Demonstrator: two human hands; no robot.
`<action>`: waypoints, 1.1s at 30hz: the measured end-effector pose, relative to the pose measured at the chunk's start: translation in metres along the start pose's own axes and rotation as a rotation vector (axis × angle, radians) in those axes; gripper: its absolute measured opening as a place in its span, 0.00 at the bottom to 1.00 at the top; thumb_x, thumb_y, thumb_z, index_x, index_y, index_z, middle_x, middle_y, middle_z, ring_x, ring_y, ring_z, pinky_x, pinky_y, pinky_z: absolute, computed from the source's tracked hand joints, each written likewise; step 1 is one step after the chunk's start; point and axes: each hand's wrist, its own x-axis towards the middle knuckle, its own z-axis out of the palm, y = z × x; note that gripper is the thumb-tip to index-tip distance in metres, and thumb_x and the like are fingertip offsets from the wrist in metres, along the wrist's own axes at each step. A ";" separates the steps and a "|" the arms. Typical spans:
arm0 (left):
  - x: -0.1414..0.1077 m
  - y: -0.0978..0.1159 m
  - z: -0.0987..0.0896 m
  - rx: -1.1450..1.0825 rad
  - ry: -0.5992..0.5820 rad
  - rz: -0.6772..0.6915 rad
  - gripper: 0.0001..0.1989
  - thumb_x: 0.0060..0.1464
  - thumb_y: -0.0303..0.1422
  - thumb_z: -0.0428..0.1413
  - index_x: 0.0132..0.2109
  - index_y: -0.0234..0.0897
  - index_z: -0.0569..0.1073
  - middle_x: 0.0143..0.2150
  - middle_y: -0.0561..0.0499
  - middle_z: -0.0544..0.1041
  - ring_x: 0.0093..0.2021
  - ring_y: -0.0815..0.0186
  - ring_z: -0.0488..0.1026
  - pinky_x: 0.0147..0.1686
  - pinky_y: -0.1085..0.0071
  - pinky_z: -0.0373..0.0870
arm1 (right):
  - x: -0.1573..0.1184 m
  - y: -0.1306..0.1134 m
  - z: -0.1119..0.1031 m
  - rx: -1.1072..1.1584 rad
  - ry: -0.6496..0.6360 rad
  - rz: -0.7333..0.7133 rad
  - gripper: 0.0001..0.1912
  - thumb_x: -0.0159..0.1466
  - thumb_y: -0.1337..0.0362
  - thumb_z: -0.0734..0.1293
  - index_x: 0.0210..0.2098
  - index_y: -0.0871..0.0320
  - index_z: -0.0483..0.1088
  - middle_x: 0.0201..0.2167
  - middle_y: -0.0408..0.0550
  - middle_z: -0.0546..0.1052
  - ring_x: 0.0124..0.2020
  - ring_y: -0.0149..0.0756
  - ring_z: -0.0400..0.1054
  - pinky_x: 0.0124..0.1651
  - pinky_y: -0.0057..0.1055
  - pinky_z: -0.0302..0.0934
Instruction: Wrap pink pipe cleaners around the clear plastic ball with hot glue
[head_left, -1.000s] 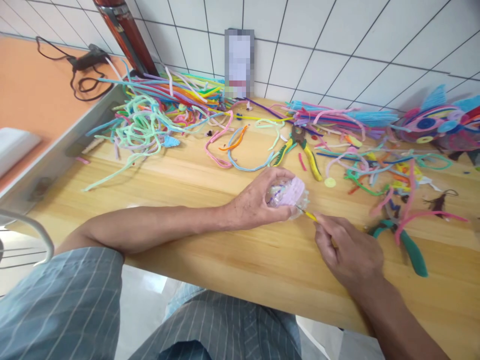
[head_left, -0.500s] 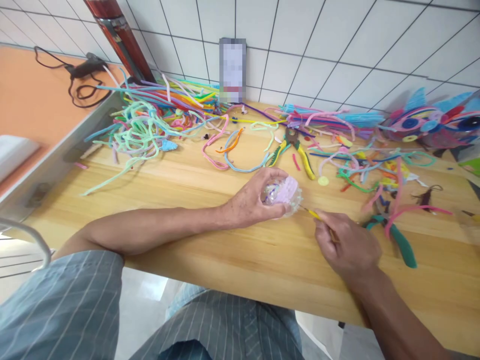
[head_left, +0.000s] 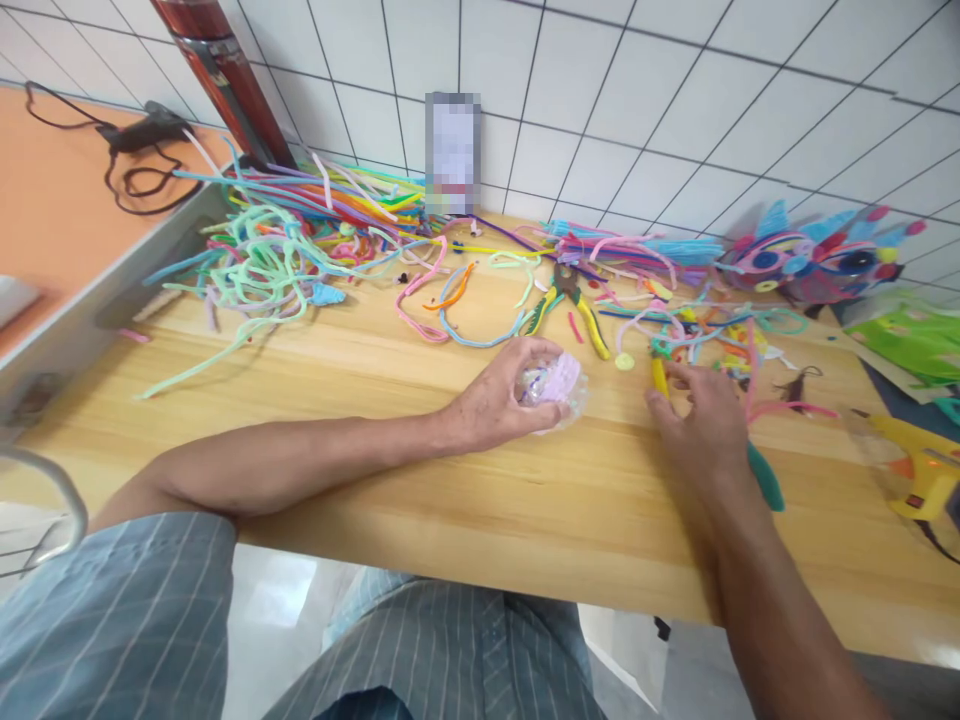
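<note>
My left hand (head_left: 499, 400) is closed around a clear plastic, rounded piece (head_left: 574, 405) with a lilac fuzzy patch on it. Its exact kind is not clear. To the right, my right hand (head_left: 701, 425) has thumb and fingers around a slim yellow tool (head_left: 659, 376), pointing away from me at the edge of the pipe cleaner scraps (head_left: 694, 330). The tool's tip is lost among them. Beside the right wrist lie green-handled pliers (head_left: 765, 480), partly covered by the hand. Yellow-and-green pliers (head_left: 566, 305) rest with handles spread beyond my left hand.
Tangled pale green pipe cleaners (head_left: 262, 265) lie at left, with bundles (head_left: 637, 245) along the tiled wall. A phone (head_left: 453, 150) leans there. Decorated eye-like pieces (head_left: 810, 260) stand at back right; a yellow glue gun (head_left: 922, 460) lies at the right edge.
My right hand has moved away from the clear piece, toward the scraps, turning the yellow tool to point forward. My left hand keeps its hold. The view has shifted right, showing the glue gun.
</note>
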 end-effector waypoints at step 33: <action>0.007 -0.001 -0.003 -0.207 -0.016 -0.127 0.33 0.52 0.42 0.68 0.61 0.36 0.67 0.63 0.38 0.74 0.59 0.55 0.76 0.57 0.60 0.76 | -0.028 -0.111 0.030 0.105 0.060 -0.348 0.48 0.67 0.59 0.73 0.78 0.60 0.48 0.65 0.69 0.74 0.65 0.57 0.74 0.58 0.51 0.79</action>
